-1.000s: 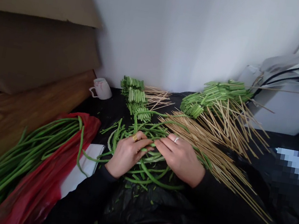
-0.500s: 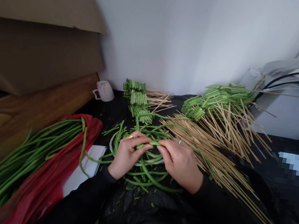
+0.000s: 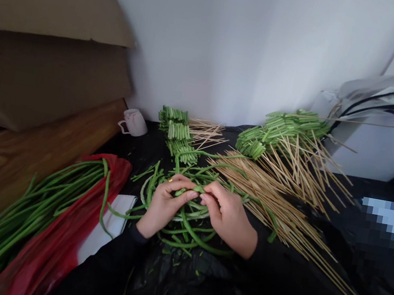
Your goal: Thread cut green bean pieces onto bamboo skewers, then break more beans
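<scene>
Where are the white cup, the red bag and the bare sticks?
White cup (image 3: 135, 122), head view, on its side wall.
Red bag (image 3: 64, 231), head view, on its middle fold.
Bare sticks (image 3: 284, 214), head view, mid-length of the pile.

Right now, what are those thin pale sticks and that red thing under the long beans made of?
The sticks look like bamboo or wood: pale tan, matte, straight and thin. The red bag looks like thin plastic: glossy, crinkled and slightly see-through.
</scene>
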`<action>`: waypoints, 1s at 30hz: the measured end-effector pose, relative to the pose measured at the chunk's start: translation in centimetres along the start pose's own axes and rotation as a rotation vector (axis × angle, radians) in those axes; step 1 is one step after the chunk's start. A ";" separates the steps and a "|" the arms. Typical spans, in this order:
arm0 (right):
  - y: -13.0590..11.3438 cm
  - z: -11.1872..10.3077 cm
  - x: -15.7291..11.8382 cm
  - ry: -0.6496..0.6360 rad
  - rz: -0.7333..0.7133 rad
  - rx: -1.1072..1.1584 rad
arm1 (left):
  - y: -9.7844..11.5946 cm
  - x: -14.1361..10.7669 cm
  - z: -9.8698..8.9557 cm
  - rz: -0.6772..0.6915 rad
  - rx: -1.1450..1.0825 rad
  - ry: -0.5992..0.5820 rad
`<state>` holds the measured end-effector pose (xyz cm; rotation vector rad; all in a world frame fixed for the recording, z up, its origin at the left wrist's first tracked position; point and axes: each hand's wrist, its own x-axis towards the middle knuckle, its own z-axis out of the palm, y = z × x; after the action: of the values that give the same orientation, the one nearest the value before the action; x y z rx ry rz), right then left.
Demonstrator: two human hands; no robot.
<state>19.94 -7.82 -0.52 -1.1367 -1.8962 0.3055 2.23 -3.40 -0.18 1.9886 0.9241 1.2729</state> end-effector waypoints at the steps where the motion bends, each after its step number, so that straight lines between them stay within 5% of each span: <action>1: 0.1 -0.2 0.0 0.003 -0.029 -0.121 | -0.1 0.0 0.0 0.023 0.036 0.002; 5: 0.1 -0.7 0.1 -0.027 -0.161 -0.508 | -0.1 -0.2 -0.2 0.117 0.205 -0.031; 14: -0.5 -0.2 -0.1 -0.160 -0.312 -0.801 | 0.0 -0.5 -0.3 0.242 0.368 -0.139; 30: 0.0 0.4 0.0 -0.153 -0.210 -0.616 | 0.5 -0.7 -0.2 0.270 0.339 -0.146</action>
<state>19.60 -7.74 -0.73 -1.3110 -2.3041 -0.3442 1.96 -4.25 -0.14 2.5059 0.8670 1.1479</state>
